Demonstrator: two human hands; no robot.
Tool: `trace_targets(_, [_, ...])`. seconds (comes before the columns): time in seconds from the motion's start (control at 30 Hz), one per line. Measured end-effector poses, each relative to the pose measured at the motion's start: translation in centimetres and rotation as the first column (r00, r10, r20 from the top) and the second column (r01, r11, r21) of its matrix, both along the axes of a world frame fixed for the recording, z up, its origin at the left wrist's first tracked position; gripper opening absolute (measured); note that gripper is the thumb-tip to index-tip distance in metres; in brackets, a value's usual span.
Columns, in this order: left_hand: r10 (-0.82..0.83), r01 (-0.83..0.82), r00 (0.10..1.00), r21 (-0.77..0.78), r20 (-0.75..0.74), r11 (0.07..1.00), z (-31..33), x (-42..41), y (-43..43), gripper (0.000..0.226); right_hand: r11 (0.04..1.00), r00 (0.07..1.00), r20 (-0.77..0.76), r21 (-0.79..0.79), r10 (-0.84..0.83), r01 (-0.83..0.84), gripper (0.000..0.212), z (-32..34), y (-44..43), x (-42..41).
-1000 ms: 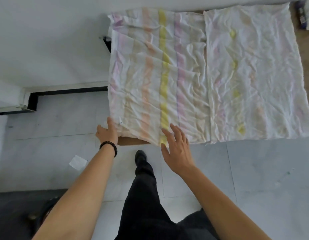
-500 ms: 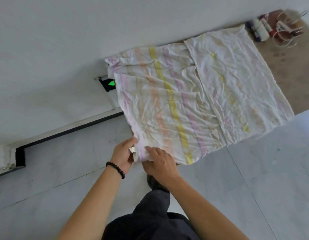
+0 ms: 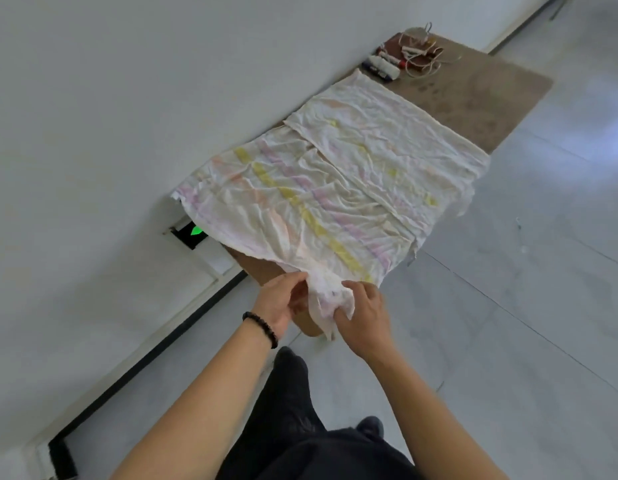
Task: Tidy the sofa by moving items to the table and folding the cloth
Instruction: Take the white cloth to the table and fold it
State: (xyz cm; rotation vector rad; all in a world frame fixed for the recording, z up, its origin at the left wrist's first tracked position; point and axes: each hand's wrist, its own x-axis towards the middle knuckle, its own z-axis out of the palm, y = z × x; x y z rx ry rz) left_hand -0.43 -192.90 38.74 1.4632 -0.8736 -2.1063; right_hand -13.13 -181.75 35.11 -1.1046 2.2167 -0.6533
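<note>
From the head view, a person's left hand [image 3: 278, 301] and right hand [image 3: 366, 318] pinch, fingers [image 3: 293, 285] curled, the near corner of a crumpled white cloth with yellow and pink stripes [image 3: 335, 188] spread over a brown tabletop [image 3: 484, 98], likely to begin a fold.

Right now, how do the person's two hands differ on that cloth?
The left hand wears a black bead bracelet; the right hand has a bare wrist. The left hand pinches the cloth at its edge; the right hand holds the bunched, hanging corner. Both hold the same near corner.
</note>
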Motion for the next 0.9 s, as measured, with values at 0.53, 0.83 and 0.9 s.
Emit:
trace_targets(0.53, [0.009, -0.007, 0.816, -0.006, 0.578, 1.0, -9.5, 8.9, -24.3, 0.037, 0.909, 0.992, -0.098, 0.401, -0.083, 0.116, 0.076, -5.4, -13.0, 10.3])
trace_targets(0.83, [0.148, -0.18, 0.803, -0.002, 0.577, 0.984, -12.2, 10.6, -35.4, 0.077, 0.822, 0.924, -0.361, 0.483, -0.127, 0.301, 0.023, -6.8, -12.5, 10.8])
trace_targets(0.9, [0.154, -0.169, 0.75, -0.038, 0.643, 0.985, -12.0, 10.5, -36.4, 0.069, 0.699, 0.88, -0.411, 0.556, -0.238, 0.449, 0.024, -6.4, -11.1, 10.3])
